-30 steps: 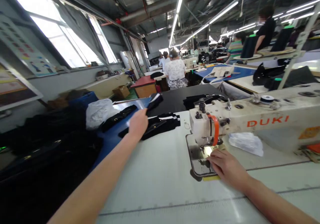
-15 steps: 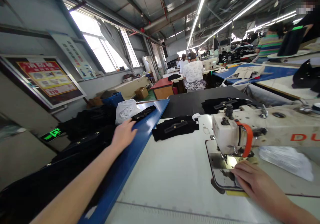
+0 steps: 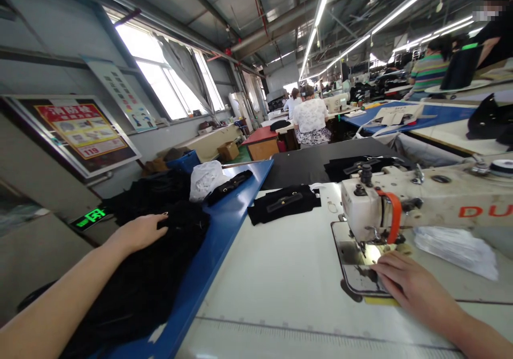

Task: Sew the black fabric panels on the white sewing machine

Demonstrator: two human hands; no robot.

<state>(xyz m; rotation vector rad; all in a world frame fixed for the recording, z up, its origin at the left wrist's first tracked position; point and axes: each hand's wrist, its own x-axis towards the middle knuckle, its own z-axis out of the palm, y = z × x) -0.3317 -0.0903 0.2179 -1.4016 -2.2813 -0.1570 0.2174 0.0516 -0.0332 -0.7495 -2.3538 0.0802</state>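
By the left hand (image 3: 141,233), thumb and fingers parted, the black cloth heap (image 3: 140,289) is touched on the blue counter's (image 3: 224,241) left side; any grip cannot be told. Bunched beneath the sewing machine (image 3: 433,198) are the right hand's (image 3: 411,283) fingertips, any pinch hidden.

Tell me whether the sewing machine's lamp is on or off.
On: the lamp glows brightly under the sewing machine head, near the right hand.

Sewing machine (image 3: 436,194) — cut off, right edge.
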